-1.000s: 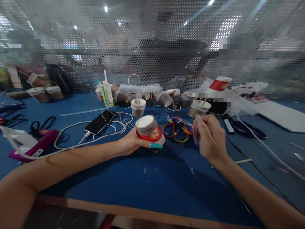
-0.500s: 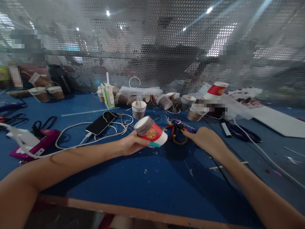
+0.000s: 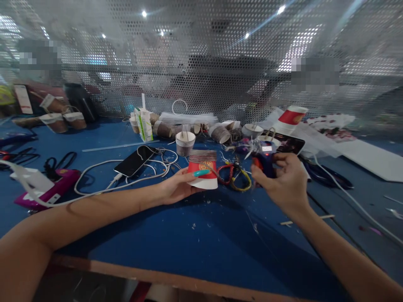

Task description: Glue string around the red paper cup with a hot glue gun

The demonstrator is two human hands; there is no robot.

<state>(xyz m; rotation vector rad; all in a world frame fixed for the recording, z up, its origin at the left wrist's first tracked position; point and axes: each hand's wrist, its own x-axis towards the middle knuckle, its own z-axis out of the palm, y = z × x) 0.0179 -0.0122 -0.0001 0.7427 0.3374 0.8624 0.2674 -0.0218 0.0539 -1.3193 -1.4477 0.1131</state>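
My left hand (image 3: 176, 189) holds a red and white paper cup (image 3: 202, 169) upside down, its top part wrapped in brown twine. My right hand (image 3: 285, 184) grips a dark blue glue gun (image 3: 263, 160) with an orange trigger and a lit red lamp, just right of the cup. Between the two hands, red and yellow scissors (image 3: 234, 175) lie on the blue table (image 3: 195, 235).
Several twine-wrapped cups (image 3: 184, 142) stand behind, beside a juice carton (image 3: 145, 123). A phone (image 3: 134, 161) with white cables lies to the left, a magenta tool (image 3: 47, 188) further left. Another red cup (image 3: 291, 115) stands back right before a perforated metal screen (image 3: 201, 58).
My right hand reached to the table, picked up the glue gun and lifted it. My left hand turned the cup from tilted to bottom up.
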